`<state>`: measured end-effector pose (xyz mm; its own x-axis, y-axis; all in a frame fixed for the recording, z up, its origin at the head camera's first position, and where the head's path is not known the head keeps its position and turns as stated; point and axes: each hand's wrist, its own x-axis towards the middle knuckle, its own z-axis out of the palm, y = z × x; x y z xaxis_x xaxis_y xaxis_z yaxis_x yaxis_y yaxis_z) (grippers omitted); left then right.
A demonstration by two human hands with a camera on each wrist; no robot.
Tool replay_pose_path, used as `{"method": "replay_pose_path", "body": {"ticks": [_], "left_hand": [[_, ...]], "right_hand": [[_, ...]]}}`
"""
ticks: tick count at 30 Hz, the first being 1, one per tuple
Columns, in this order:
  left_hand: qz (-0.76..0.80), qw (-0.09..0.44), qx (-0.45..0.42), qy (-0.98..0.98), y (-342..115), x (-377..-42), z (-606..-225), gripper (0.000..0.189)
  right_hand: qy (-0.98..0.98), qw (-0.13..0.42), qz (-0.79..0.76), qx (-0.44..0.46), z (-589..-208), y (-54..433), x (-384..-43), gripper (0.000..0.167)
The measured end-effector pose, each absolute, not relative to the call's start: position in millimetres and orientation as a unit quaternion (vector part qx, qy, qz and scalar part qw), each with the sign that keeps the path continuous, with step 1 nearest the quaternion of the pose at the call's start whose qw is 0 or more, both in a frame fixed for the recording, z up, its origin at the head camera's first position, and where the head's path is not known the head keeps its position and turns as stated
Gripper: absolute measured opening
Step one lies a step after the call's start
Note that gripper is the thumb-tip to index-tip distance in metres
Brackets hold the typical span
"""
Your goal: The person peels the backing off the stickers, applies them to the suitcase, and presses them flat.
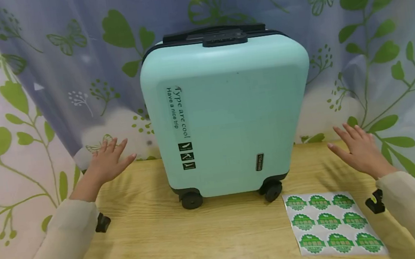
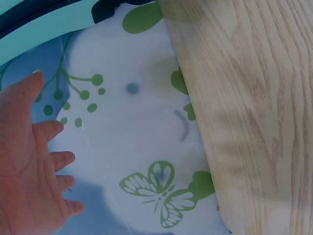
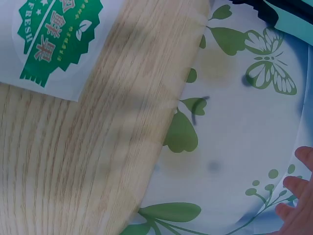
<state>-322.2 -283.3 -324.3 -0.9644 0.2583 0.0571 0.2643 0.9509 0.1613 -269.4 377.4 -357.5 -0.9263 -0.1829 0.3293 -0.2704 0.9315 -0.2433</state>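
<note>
Mint-green trolley suitcase point(image 1: 225, 114): upright on wheels point(image 1: 192, 200) towards the worktop's point(image 1: 191, 248) back, printed face presumably turned for viewing.
Sticker sheet point(image 1: 333, 224): flat, labels up, front right of suitcase, apparently for easy reach.
Left hand point(image 1: 110, 161): spread wide, empty, apart from suitcase.
Right hand point(image 1: 362, 151): likewise, beyond sheet.

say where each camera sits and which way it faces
Head: worn there, facing forward and down at suitcase; left hand, right hand, sleeves show.
Left wrist: worn there, facing curtain and table; left hand shows.
Right wrist: worn there, facing table, curtain, sticker sheet; right hand partly shows.
Head and right wrist share the sticker sheet.
</note>
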Motion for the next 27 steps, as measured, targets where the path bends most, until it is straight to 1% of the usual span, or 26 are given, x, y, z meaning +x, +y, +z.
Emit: {"method": "replay_pose_path", "body": {"ticks": [7, 15, 22, 27], "left_hand": [[-0.102, 0.039, -0.15, -0.983, -280, -321, -322, 0.088], [-0.084, 0.023, -0.15, -0.985, -275, -316, -316, 0.08], [-0.081, 0.019, -0.153, -0.985, -273, -313, -316, 0.075], [-0.086, 0.02, -0.162, -0.983, -273, -311, -319, 0.075]], "right_hand": [[-0.972, 0.147, 0.136, 0.119, -358, 376, -272, 0.069], [-0.972, 0.137, 0.144, 0.125, -359, 375, -269, 0.07], [-0.974, 0.114, 0.14, 0.136, -358, 370, -267, 0.071], [-0.969, 0.129, 0.147, 0.151, -360, 365, -262, 0.069]]}}
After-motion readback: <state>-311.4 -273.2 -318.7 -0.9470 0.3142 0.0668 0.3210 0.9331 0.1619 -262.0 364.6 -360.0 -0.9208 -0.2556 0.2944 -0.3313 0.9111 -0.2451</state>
